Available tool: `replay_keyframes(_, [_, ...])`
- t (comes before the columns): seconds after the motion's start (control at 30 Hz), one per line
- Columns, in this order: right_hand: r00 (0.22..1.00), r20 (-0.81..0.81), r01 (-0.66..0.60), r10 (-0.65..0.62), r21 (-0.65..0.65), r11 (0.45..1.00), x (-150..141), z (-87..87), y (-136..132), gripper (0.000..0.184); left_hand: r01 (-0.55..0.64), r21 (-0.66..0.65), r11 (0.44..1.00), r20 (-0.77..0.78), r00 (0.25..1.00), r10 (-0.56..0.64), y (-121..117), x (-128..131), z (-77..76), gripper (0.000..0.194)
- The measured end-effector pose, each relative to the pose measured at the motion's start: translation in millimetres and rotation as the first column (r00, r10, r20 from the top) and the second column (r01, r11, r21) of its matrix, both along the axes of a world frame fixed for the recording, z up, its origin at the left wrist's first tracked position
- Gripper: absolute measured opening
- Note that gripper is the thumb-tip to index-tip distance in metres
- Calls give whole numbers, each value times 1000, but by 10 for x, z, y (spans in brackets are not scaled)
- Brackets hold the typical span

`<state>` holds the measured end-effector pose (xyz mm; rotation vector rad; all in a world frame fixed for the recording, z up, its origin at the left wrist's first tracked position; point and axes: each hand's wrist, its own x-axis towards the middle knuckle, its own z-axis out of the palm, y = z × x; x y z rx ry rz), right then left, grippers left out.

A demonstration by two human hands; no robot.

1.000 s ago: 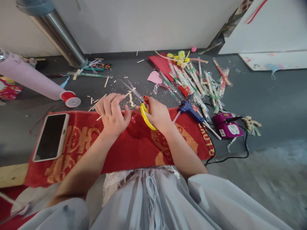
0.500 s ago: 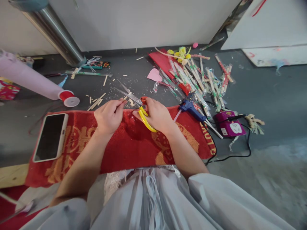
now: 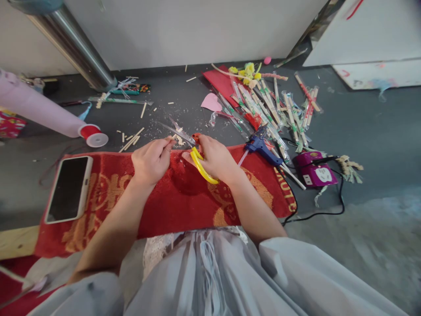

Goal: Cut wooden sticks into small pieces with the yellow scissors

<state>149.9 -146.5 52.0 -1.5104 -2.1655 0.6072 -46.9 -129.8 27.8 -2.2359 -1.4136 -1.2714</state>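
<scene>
Pinched in my left hand [image 3: 151, 160] is a short pale stick [image 3: 173, 137]; only its tip shows past the fingers. My right hand [image 3: 213, 158] is closed around scissors [image 3: 204, 172] with yellow handles. Their metal blades are parted and point away to the left, close by the stick's tip. At the right fingertips sits a small orange-brown piece [image 3: 196, 137], its kind unclear. Both hands are over the near part of a red towel [image 3: 184, 206]. Beyond them, pale shavings and crumbs [image 3: 179, 139] lie on the dark surface, with cut stick pieces [image 3: 133, 139] to the left.
A phone [image 3: 69, 188] rests on the towel's left end. On the right are a blue glue gun [image 3: 263, 149], a purple power block [image 3: 314, 169] with a black cable, and several wrapped chopsticks [image 3: 259, 107]. A pink heart [image 3: 211, 102] and a metal post [image 3: 79, 48] stand farther back.
The scissor blades have come closer together. My left hand has shifted slightly to the right, still pinching the stick.
</scene>
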Motion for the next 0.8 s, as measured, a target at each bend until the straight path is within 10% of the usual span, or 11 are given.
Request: replay_keyframes(0.8, [978, -23, 203, -208, -128, 971, -78, 59, 47, 47, 66, -17, 998, -2, 998, -66, -174, 116, 83, 26])
